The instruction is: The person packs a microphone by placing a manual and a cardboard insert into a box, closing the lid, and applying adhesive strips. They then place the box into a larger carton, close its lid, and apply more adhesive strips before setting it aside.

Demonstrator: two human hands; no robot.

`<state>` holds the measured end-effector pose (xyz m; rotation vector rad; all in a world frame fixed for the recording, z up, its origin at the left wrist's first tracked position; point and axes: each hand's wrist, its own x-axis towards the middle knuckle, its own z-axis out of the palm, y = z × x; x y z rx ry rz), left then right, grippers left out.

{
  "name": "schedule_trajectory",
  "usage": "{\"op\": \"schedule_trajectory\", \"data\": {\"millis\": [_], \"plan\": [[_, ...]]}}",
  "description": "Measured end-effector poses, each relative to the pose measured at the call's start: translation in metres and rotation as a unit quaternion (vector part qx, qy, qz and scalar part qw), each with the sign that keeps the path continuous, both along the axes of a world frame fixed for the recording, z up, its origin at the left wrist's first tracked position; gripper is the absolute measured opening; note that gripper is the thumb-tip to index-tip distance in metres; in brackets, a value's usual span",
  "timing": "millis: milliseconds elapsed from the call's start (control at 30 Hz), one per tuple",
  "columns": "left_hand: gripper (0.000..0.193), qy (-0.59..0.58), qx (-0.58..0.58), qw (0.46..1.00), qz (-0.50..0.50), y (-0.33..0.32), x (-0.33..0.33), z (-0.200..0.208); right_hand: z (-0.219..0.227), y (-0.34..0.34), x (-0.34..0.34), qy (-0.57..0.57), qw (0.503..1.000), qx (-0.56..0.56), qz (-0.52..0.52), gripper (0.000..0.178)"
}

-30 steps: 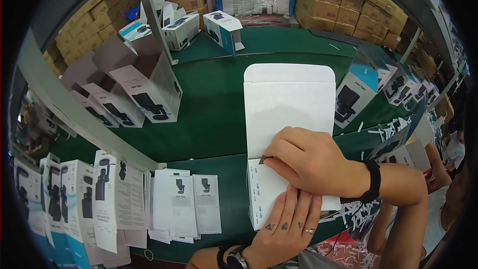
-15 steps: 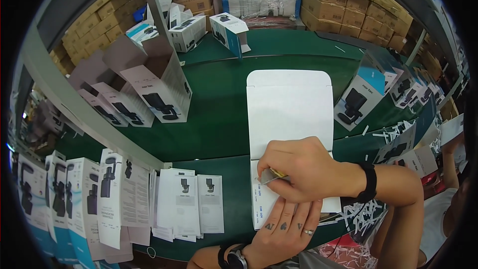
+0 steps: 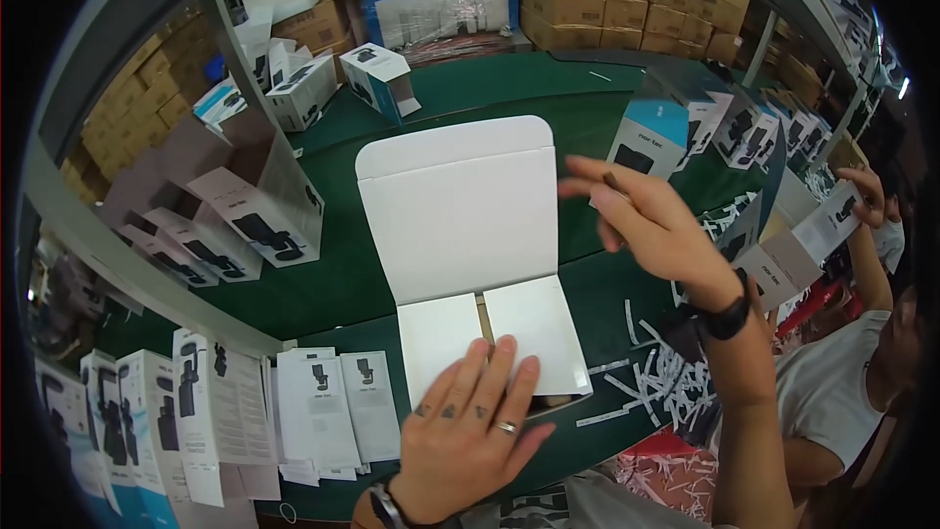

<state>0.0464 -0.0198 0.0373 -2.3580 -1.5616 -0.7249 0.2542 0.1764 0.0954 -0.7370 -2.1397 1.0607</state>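
A white carton (image 3: 460, 235) lies in front of me with its lid raised, the rounded tuck flap at the far end. Two white inner flaps (image 3: 534, 323) cover its inside, and brown cardboard shows in the gap between them. My left hand (image 3: 470, 421) rests on these flaps with its fingers stretched out. To the right of the lid, my right hand (image 3: 651, 220) is raised off the carton. Its thumb and fingers pinch a small, narrow brownish thing (image 3: 613, 182), too small and blurred to name. Something dark shows under the flap's near right corner.
Printed leaflets (image 3: 318, 411) lie left of the carton, beside standing printed boxes (image 3: 201, 411). More open-topped boxes (image 3: 269, 216) stand behind them. White paper strips (image 3: 671, 382) litter the right. Another person's hand (image 3: 862, 198) holds a printed box at far right.
My right hand has lifted from the carton's left edge and moved right, away from it. My left hand now lies flat on the inner flaps, and the view has shifted rightward.
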Motion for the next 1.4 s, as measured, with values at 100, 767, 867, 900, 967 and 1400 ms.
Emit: {"op": "schedule_trajectory", "data": {"millis": [100,767,867,900,967,1400], "plan": [[0.056,-0.105,-0.061,0.991,-0.049,-0.003,-0.018,0.023,0.008,-0.035,0.002,0.090,0.983,-0.157,0.030,0.036],[0.025,-0.558,-0.138,0.798,-0.183,-0.029,-0.044,-0.009,0.021,-0.073,-0.122,0.004,0.893,0.298,0.337,0.018],[0.026,-0.549,-0.156,0.799,-0.189,-0.029,-0.042,-0.009,0.018,-0.076,-0.121,0.043,0.898,0.289,0.330,0.017],[0.026,-0.550,-0.156,0.798,-0.191,-0.027,-0.043,-0.010,0.016,-0.076,-0.120,0.040,0.898,0.289,0.329,0.017],[0.026,-0.541,-0.138,0.808,-0.191,-0.023,-0.044,-0.011,0.016,-0.076,-0.115,0.017,0.905,0.267,0.330,0.017],[0.033,-0.506,-0.119,0.830,-0.199,-0.015,-0.036,-0.014,0.039,-0.086,-0.076,-0.036,0.906,0.201,0.371,0.021]]}}
